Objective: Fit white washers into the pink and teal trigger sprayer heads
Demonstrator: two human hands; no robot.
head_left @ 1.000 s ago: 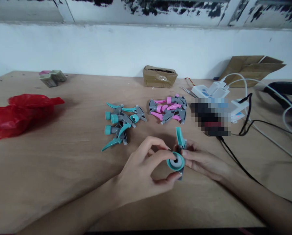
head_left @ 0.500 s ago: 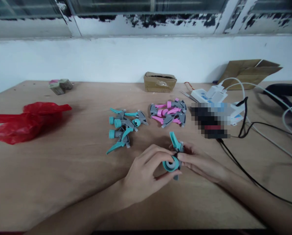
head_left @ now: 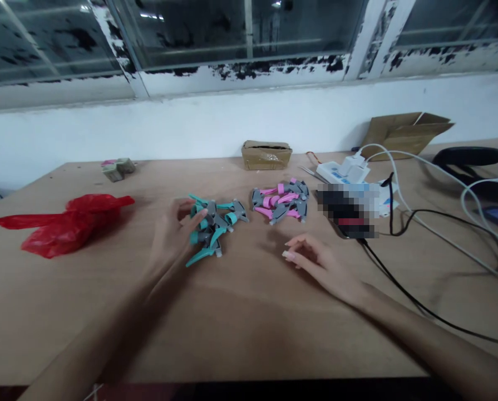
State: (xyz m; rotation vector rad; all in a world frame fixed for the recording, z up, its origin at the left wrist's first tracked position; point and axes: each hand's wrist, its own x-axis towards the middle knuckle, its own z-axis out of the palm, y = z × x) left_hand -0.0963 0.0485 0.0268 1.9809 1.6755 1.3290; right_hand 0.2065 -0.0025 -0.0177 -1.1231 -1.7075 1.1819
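Hands beside two heaps of sprayer triggers

Fingers (head_left: 196, 214) of the left hand (head_left: 171, 231) are laid against the near-left edge of a heap of teal sprayer triggers (head_left: 215, 223). The tips are seen touching the grey and teal parts. Whether one trigger is gripped cannot be told, since the palm is turned away and the fingers are blurred.

The right hand (head_left: 319, 264) is rested on the wooden surface (head_left: 249, 323). Its fingers (head_left: 292, 255) are loosely curled, a little apart, and nothing is held in them. The teal heap is found well to the left of these fingers.

A second heap, of pink sprayer triggers (head_left: 282, 200), is seen just beyond the right fingers and to the right of the left ones, apart from both hands and from the teal heap.

A crumpled red plastic bag (head_left: 65, 223) is spread well to the left of the left fingers. A small cardboard box (head_left: 266, 154) is set beyond both heaps, by the wall. A white power strip (head_left: 344, 170) is placed beyond the right fingers and to their right, and a black cable (head_left: 411, 301) is trailed over the surface past the right wrist.
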